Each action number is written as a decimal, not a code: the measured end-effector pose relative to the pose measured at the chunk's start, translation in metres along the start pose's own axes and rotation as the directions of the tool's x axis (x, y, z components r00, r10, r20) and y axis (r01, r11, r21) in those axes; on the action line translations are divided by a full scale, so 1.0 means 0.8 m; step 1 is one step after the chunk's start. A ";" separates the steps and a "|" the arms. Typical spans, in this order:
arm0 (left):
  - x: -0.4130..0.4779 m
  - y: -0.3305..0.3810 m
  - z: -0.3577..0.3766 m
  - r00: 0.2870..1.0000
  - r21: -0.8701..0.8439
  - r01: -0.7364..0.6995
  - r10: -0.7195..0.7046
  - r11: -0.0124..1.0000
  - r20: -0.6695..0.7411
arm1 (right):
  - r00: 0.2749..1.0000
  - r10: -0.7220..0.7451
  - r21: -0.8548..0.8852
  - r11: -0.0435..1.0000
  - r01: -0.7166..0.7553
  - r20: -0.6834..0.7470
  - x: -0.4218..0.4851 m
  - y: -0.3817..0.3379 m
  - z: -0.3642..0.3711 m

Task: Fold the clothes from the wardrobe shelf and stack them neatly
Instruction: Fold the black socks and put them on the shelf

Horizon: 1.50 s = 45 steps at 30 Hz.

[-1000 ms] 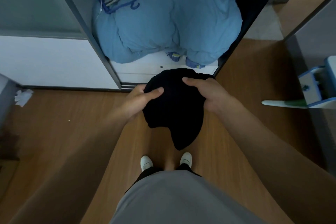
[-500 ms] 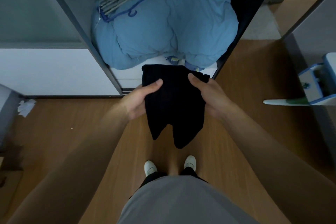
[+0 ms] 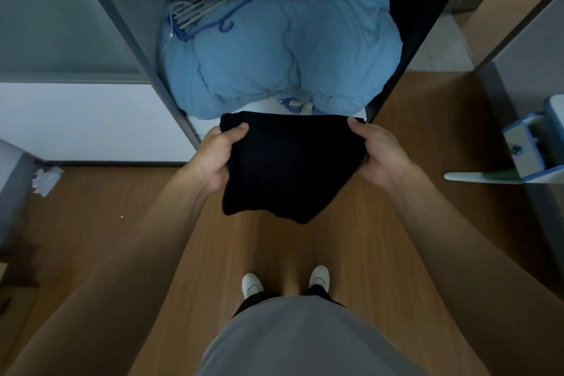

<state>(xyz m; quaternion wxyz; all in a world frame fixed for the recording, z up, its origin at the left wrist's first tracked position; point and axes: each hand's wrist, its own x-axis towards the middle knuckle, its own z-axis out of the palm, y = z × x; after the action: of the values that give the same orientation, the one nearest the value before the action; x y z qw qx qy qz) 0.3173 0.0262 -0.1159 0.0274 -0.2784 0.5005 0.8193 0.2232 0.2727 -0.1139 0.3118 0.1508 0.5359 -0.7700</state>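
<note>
A black garment [image 3: 290, 168] held over wood floor [image 3: 106, 238], left grip [image 3: 215, 159] and right grip [image 3: 381, 152] pinching its top corners, blue duvet [image 3: 290, 55] with hangers [image 3: 210, 6] on top in wardrobe [image 3: 128, 24] behind, white shoes [image 3: 251, 284] below

The black garment [image 3: 290, 168] is matt, soft knit-looking cloth. At 12 o'clock, a puffy light-blue quilt [image 3: 293, 52] of smooth, creased fabric carries plastic hangers [image 3: 210, 9]. The floor [image 3: 91, 223] is wood-grain laminate with a dull sheen. Crumpled white paper [image 3: 45, 180] lies at 9 o'clock.
</note>
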 end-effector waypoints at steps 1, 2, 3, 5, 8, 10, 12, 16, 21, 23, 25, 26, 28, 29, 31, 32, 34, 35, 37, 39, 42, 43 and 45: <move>0.000 0.003 0.000 1.000 0.001 0.003 -0.003 1.000 -0.011 | 1.000 -0.005 0.022 1.000 0.005 -0.006 0.002 0.000 -0.003; 0.000 0.005 0.000 1.000 0.004 0.005 -0.005 1.000 -0.017 | 1.000 -0.016 0.011 1.000 0.017 -0.007 0.004 0.000 -0.005; 0.002 0.005 0.000 1.000 0.005 0.005 -0.005 1.000 -0.026 | 0.999 -0.035 -0.035 0.999 0.035 -0.003 0.005 0.000 -0.004; 0.005 0.005 -0.001 0.998 -0.019 0.017 -0.018 1.000 -0.057 | 0.997 -0.074 -0.193 0.978 0.076 0.018 0.006 0.004 -0.001; 0.009 0.004 -0.008 0.994 -0.071 0.058 -0.065 0.996 -0.090 | 0.989 -0.129 -0.404 0.903 0.148 0.075 0.004 0.014 0.000; 0.013 0.004 -0.017 0.989 -0.056 0.087 -0.093 0.995 -0.117 | 0.980 -0.131 -0.467 0.864 0.185 0.147 0.002 0.019 0.002; 0.018 0.003 -0.026 0.981 0.015 0.112 -0.108 0.994 -0.163 | 0.971 -0.140 -0.538 0.813 0.224 0.193 -0.003 0.022 0.009; 0.027 -0.001 -0.036 0.962 0.147 0.073 -0.031 0.986 -0.271 | 0.944 -0.145 -0.801 0.500 0.328 0.296 -0.009 0.024 0.017; 0.032 -0.002 -0.043 0.988 0.287 0.042 0.002 0.957 -0.153 | 0.905 -0.306 -0.935 0.104 0.340 0.295 -0.005 0.029 0.022; 0.025 0.005 -0.041 0.997 0.316 0.070 -0.059 0.946 -0.044 | 0.884 -0.359 -0.927 0.108 0.359 0.300 -0.004 0.027 0.018; 0.018 0.012 -0.040 0.986 0.296 0.103 -0.136 0.950 0.092 | 0.864 -0.380 -0.911 0.112 0.396 0.329 -0.003 0.025 0.013; 0.015 0.015 -0.039 0.974 0.312 0.115 -0.169 0.943 0.150 | 0.856 -0.389 -0.901 0.127 0.416 0.340 -0.004 0.024 0.011; 0.014 0.018 -0.034 0.957 0.399 0.105 -0.201 0.911 0.208 | 0.838 -0.420 -0.879 0.163 0.448 0.349 -0.004 0.022 0.007; 0.014 0.018 -0.030 0.957 0.467 0.083 -0.201 0.880 0.210 | 0.830 -0.436 -0.871 0.177 0.458 0.348 -0.003 0.021 0.005; 0.014 0.019 -0.018 0.969 0.643 0.023 -0.175 0.766 0.174 | 0.825 -0.442 -0.859 0.196 0.472 0.352 -0.001 0.018 0.004; 0.014 0.020 -0.012 0.979 0.726 -0.013 -0.138 0.687 0.148 | 0.825 -0.439 -0.850 0.215 0.481 0.356 -0.002 0.016 0.004; 0.016 0.022 -0.006 0.993 0.831 -0.056 -0.058 0.553 0.106 | 0.829 -0.429 -0.825 0.271 0.497 0.359 -0.005 0.013 0.007; 0.018 0.021 -0.005 0.996 0.850 -0.065 -0.025 0.522 0.091 | 0.830 -0.425 -0.811 0.297 0.504 0.360 -0.007 0.011 0.009; 0.022 0.021 -0.006 0.995 0.860 -0.090 0.019 0.503 0.093 | 0.833 -0.416 -0.787 0.340 0.514 0.364 -0.010 0.008 0.012; 0.027 0.016 -0.012 0.994 0.841 -0.110 0.064 0.530 0.090 | 0.844 -0.398 -0.752 0.412 0.515 0.360 -0.013 0.005 0.014; 0.029 0.009 -0.020 0.987 0.771 -0.147 0.147 0.620 0.069 | 0.866 -0.368 -0.689 0.530 0.494 0.338 -0.019 0.002 0.020; 0.030 0.006 -0.022 0.982 0.743 -0.162 0.179 0.649 0.058 | 0.876 -0.356 -0.676 0.560 0.479 0.326 -0.020 0.000 0.021; 0.035 0.000 -0.026 0.971 0.728 -0.191 0.237 0.659 0.040 | 0.895 -0.323 -0.654 0.611 0.446 0.308 -0.024 -0.003 0.023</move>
<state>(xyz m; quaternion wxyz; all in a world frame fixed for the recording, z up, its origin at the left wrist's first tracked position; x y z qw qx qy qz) 0.3023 0.0019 -0.1364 0.0243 -0.2077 0.8135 0.5426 0.2381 0.2626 -0.0941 0.2141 -0.1618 0.7832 -0.5609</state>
